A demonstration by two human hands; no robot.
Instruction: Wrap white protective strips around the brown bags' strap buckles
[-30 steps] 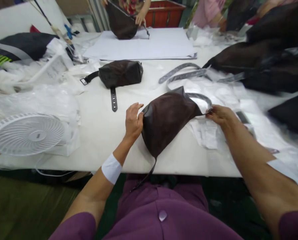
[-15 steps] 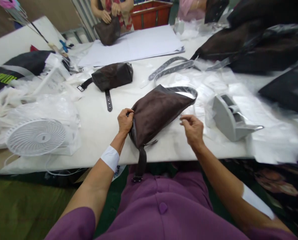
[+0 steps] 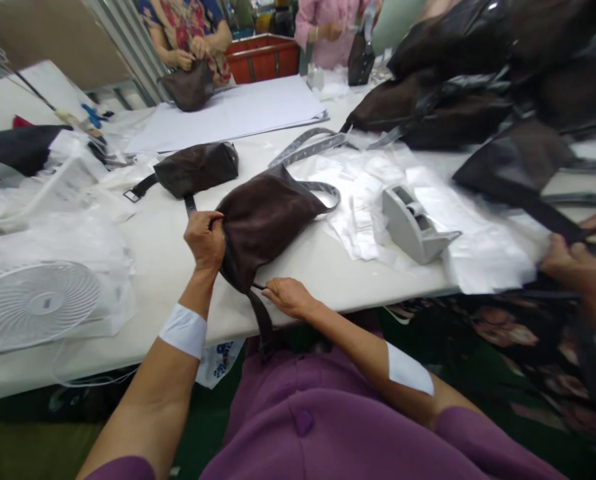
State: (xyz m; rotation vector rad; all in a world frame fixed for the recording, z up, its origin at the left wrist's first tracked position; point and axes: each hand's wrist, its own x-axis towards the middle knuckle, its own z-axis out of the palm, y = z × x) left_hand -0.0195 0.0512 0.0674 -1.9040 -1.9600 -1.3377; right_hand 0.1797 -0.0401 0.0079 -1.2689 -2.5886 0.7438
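A dark brown bag (image 3: 273,217) lies on the white table in front of me, its dark strap (image 3: 261,317) hanging over the front edge. My left hand (image 3: 205,240) is closed on the bag's upper left edge. Fingers pinched, my right hand (image 3: 288,297) holds a thin dark pull at the bag's lower corner. Behind the bag's right end curves a grey-wrapped strap (image 3: 323,190). A second, smaller brown bag (image 3: 197,170) rests just beyond my left hand, with a buckled strap at its left.
At the left are a white fan (image 3: 45,303) and plastic wrapping. A grey tape dispenser (image 3: 415,223) stands right of the bag, beside clear plastic bags (image 3: 488,257). Dark bags are heaped at the back right. A co-worker's hands (image 3: 578,260) are at the far right; other people stand across the table.
My right hand has moved left and down to the bag's lower corner and pinched the thin pull. The view has shifted right, and a co-worker's hands now show at the right.
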